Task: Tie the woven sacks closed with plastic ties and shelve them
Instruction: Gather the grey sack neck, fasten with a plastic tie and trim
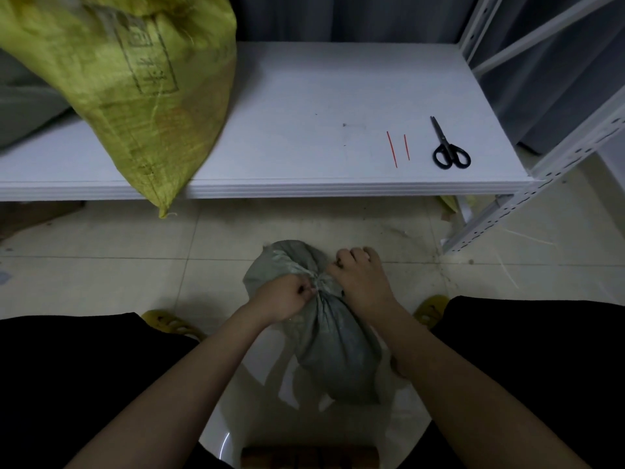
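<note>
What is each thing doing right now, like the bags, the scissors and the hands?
grey sack: neck bunched tight, on the floor between the knees.
left hand: pinches the gathered neck.
right hand: grips the neck from the other side.
yellow sack: on the shelf, one corner hanging over the edge.
scissors: closed, lying flat.
red ties: two, loose, unused.

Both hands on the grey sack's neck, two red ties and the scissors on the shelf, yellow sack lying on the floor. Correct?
Not quite: the head view shows the yellow sack on the shelf, one corner hanging over its front edge. The rest holds: left hand and right hand at the grey sack neck, red ties beside the scissors.
</note>
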`<control>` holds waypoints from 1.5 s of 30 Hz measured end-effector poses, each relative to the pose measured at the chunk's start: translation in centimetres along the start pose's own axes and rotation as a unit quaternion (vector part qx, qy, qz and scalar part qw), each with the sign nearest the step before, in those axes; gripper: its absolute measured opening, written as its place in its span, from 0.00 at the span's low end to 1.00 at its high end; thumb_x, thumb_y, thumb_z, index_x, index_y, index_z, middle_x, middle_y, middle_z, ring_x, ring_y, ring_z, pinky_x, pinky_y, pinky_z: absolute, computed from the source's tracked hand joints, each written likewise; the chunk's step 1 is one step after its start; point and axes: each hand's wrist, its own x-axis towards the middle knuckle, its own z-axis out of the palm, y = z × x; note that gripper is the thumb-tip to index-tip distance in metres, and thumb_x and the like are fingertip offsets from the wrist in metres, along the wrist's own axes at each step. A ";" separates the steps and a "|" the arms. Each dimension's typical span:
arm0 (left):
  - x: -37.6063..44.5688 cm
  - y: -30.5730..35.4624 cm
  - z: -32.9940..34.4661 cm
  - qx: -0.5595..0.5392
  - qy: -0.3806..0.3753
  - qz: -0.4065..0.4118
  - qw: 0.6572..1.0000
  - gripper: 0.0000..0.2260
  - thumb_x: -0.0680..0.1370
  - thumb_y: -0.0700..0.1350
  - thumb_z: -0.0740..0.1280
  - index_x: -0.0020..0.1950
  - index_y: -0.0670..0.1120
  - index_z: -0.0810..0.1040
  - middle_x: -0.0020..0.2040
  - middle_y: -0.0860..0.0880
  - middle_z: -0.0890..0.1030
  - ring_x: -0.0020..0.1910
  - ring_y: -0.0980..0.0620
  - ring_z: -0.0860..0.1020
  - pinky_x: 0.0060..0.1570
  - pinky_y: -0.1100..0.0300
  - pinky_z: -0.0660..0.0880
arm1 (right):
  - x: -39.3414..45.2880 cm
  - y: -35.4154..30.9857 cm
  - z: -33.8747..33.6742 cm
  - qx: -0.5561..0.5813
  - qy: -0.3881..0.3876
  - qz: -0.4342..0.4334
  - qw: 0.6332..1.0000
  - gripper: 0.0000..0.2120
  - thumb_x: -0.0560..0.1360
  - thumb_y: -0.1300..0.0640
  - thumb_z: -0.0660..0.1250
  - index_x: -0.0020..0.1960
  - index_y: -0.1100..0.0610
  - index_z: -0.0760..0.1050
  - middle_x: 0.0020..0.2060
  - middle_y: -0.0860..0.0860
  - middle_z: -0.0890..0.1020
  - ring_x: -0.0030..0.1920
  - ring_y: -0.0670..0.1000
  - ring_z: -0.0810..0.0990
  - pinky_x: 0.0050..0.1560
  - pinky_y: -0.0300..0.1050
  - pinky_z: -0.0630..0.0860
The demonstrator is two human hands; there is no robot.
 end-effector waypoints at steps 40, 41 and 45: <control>2.1 0.4 1.2 -0.330 0.063 -0.135 0.932 0.14 0.70 0.34 0.70 0.55 0.37 0.79 0.51 0.40 0.82 0.48 0.44 0.80 0.46 0.57 0.77 | -4.5 -3.7 2.1 0.499 -0.009 0.315 0.807 0.07 0.75 0.65 0.66 0.43 0.64 0.82 0.41 0.56 0.84 0.42 0.51 0.80 0.47 0.40 0.74; 2.0 0.3 1.3 -0.328 0.069 -0.113 0.935 0.13 0.71 0.34 0.68 0.56 0.37 0.79 0.52 0.40 0.82 0.49 0.45 0.80 0.46 0.58 0.76 | -4.4 -3.5 2.1 0.514 -0.008 0.320 0.796 0.07 0.75 0.66 0.66 0.40 0.64 0.80 0.39 0.56 0.83 0.41 0.50 0.79 0.46 0.41 0.74; 2.1 -0.3 1.7 -0.296 0.097 -0.018 0.950 0.14 0.73 0.33 0.68 0.59 0.37 0.77 0.55 0.43 0.81 0.53 0.48 0.79 0.49 0.68 0.75 | -4.1 -3.2 2.4 0.516 -0.008 0.318 0.795 0.08 0.76 0.67 0.64 0.38 0.61 0.74 0.34 0.53 0.77 0.36 0.43 0.73 0.41 0.30 0.69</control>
